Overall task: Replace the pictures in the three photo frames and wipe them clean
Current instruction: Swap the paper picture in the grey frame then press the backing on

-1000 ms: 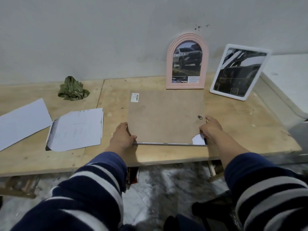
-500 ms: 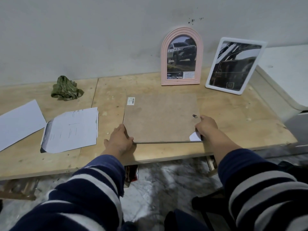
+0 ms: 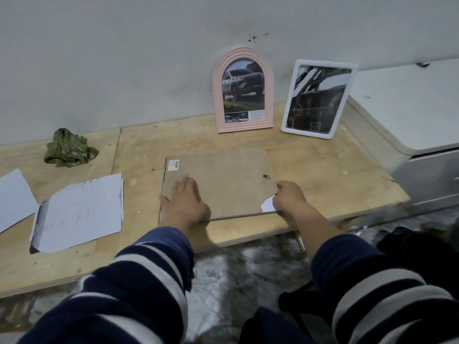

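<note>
At the far left of the wooden tabletop (image 3: 129,147) lies a white sheet (image 3: 13,198), cut by the picture edge. Behind it, near the wall, there is a crumpled green cloth (image 3: 69,148). Next comes a stack of printed papers (image 3: 79,212), lying flat and a little turned.

In the middle the large frame (image 3: 228,177) lies face down, so only its brown backing board shows, with a small barcode label (image 3: 173,164) at the far left corner and a small metal hanger (image 3: 266,176) near the right side. The left hand (image 3: 185,202) rests flat on the near left part of the board; its grip is open, fingers straight and spread, holding nothing. The right hand (image 3: 289,197) is at the near right corner, fingers curled over the edge of the board, where a piece of white paper (image 3: 268,205) shows under a broken corner.

Behind, 2 frames lean upright against the wall: a pink arched frame (image 3: 242,90) with a car picture, and just beside it, to the right, a white rectangular frame (image 3: 319,98) with a dark picture. At the far right stands a white cabinet (image 3: 409,125).
</note>
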A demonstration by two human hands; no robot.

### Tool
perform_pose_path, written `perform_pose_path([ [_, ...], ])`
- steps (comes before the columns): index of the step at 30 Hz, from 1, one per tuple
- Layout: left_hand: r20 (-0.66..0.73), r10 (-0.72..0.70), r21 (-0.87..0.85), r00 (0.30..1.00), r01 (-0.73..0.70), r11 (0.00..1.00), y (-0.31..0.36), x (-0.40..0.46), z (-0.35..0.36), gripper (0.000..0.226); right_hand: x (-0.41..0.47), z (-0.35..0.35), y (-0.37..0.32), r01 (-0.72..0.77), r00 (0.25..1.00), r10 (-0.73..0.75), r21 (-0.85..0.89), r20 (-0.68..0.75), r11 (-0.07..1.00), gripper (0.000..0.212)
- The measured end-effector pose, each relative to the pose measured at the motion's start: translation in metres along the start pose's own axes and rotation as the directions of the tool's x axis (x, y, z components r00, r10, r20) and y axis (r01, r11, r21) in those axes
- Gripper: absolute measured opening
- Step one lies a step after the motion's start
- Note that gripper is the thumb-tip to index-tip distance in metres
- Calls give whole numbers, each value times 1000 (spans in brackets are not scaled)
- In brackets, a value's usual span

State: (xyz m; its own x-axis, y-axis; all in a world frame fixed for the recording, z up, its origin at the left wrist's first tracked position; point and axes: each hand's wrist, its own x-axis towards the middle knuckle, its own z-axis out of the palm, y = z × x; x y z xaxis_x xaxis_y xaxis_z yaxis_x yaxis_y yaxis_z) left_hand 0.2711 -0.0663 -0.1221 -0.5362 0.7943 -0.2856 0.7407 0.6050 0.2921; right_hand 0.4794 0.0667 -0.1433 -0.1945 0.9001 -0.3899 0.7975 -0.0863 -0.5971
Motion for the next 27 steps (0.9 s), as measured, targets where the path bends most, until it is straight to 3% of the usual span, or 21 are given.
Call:
perform_pose_path([
  [4, 110, 235, 34, 966, -240, 970, 57, 11, 11, 61, -8, -4, 11, 10, 1000, -8, 100, -19, 995, 36],
  [11, 248, 473, 199, 845, -522, 829, 117, 30, 40, 57, -2, -7, 24, 27, 1000, -26, 180, -6, 983, 43],
  [27, 344, 378, 409, 860, -499, 764, 131, 34, 33, 56, 9, -7, 27, -61, 997, 45, 258, 66, 964, 40],
])
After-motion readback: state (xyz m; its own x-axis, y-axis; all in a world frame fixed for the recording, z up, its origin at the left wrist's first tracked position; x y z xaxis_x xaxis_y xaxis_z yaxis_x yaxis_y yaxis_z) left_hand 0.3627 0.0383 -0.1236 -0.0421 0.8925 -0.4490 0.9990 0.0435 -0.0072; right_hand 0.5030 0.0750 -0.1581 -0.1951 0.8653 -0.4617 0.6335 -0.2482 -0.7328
